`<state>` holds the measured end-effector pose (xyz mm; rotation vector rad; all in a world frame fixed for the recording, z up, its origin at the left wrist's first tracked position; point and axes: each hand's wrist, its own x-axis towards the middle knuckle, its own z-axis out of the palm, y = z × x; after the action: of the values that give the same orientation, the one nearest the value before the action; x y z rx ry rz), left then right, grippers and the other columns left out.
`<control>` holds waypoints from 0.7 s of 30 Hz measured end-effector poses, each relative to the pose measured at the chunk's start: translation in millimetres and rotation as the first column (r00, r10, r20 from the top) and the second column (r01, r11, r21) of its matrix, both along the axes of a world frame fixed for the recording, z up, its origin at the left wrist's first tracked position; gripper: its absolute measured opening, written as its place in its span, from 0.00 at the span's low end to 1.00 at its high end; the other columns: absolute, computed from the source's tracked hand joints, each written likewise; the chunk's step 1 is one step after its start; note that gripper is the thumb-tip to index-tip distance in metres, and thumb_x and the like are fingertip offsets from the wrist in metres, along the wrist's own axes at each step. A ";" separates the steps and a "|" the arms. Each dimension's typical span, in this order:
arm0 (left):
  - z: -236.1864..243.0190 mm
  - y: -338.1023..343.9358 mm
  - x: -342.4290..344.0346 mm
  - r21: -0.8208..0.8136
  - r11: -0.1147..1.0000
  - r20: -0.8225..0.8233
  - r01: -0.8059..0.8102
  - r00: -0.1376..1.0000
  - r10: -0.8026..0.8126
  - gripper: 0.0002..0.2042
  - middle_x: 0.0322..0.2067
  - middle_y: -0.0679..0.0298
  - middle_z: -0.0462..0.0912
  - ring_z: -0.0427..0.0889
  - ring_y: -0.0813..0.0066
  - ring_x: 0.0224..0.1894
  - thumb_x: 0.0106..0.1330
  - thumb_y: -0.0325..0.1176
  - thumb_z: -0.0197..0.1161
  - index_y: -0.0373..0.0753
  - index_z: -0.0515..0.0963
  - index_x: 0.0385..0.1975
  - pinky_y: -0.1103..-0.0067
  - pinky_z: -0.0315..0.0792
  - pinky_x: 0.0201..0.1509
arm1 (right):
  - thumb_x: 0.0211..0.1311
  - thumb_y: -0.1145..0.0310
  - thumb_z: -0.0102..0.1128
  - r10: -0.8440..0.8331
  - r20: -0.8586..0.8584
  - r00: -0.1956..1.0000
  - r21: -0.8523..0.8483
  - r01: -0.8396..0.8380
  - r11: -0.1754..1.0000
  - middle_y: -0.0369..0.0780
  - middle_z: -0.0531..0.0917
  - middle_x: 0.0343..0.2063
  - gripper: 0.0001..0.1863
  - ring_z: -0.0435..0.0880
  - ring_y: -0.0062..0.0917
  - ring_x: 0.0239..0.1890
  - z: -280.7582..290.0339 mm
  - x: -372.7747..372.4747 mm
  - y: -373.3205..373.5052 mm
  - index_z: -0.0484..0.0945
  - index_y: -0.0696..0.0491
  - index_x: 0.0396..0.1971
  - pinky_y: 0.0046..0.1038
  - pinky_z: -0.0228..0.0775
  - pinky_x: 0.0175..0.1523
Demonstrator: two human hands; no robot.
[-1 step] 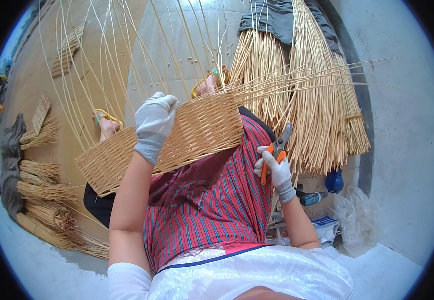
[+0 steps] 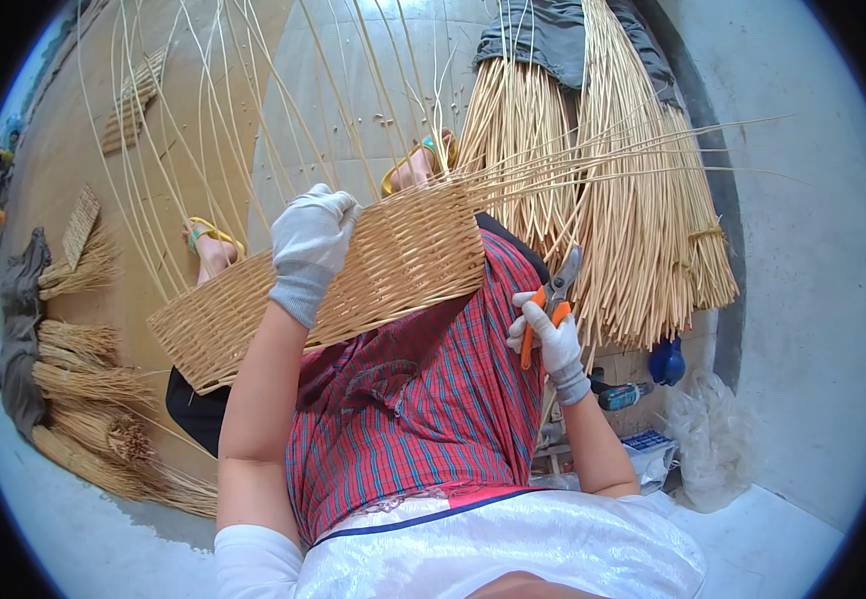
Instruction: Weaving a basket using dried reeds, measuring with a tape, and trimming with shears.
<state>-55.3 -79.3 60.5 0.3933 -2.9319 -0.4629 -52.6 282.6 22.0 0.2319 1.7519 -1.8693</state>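
Observation:
A woven wicker panel (image 2: pixel 413 250) lies slanted across my lap, with long loose wicker stakes (image 2: pixel 218 130) fanning out from its far edge. My left hand (image 2: pixel 313 235), in a white knit glove, is closed at that far edge near the middle; its fingertips are partly hidden. In my gloved right hand (image 2: pixel 555 344) is a pair of pruning shears (image 2: pixel 559 295) with orange handles, held to the right of my knee with the blades pointing up and away. The shears are apart from the panel.
Large bundles of wicker rods (image 2: pixel 642 230) stand close on the right, partly under a dark cloth (image 2: pixel 538 45). Smaller bundles (image 2: pixel 93 389) lie at left. Beside my right forearm are a power tool (image 2: pixel 622 396), a plastic basket (image 2: pixel 649 454) and a clear plastic bag (image 2: pixel 712 439).
My left hand has shifted very slightly to the right along the panel's far edge. The right hand and the shears stay in place.

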 end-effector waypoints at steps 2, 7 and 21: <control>-3.4 1.0 -5.1 -0.034 0.999 0.109 0.026 0.994 -0.023 0.10 0.33 0.59 0.80 0.82 0.57 0.39 0.67 0.43 0.61 0.45 0.83 0.34 0.63 0.75 0.42 | 0.71 0.61 0.60 0.018 -0.002 1.000 -0.012 -0.018 1.000 0.39 0.84 0.24 0.17 0.84 0.23 0.23 0.3 -1.1 -0.4 0.78 0.59 0.49 0.28 0.83 0.32; -10.7 1.6 -7.1 0.044 0.999 0.054 -0.032 0.998 0.030 0.10 0.31 0.57 0.79 0.81 0.56 0.38 0.66 0.42 0.62 0.42 0.82 0.32 0.63 0.73 0.40 | 0.69 0.58 0.62 0.020 0.032 0.999 0.043 -0.022 0.999 0.39 0.83 0.24 0.19 0.84 0.24 0.24 1.5 -1.8 -3.9 0.77 0.57 0.50 0.28 0.82 0.33; -28.0 6.4 -3.9 0.041 0.998 -0.076 -0.052 0.996 0.055 0.09 0.32 0.59 0.78 0.80 0.56 0.37 0.66 0.40 0.62 0.42 0.77 0.32 0.64 0.74 0.39 | 0.55 0.65 0.66 0.928 -0.320 -0.191 0.766 0.524 0.372 0.34 0.83 0.35 0.14 0.81 0.28 0.40 100.0 -161.9 -176.1 0.77 0.48 0.42 0.34 0.64 0.52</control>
<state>-59.2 -72.9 32.4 0.4468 -2.8342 -0.5165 -214.5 106.5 122.0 -1.8551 3.0842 0.2193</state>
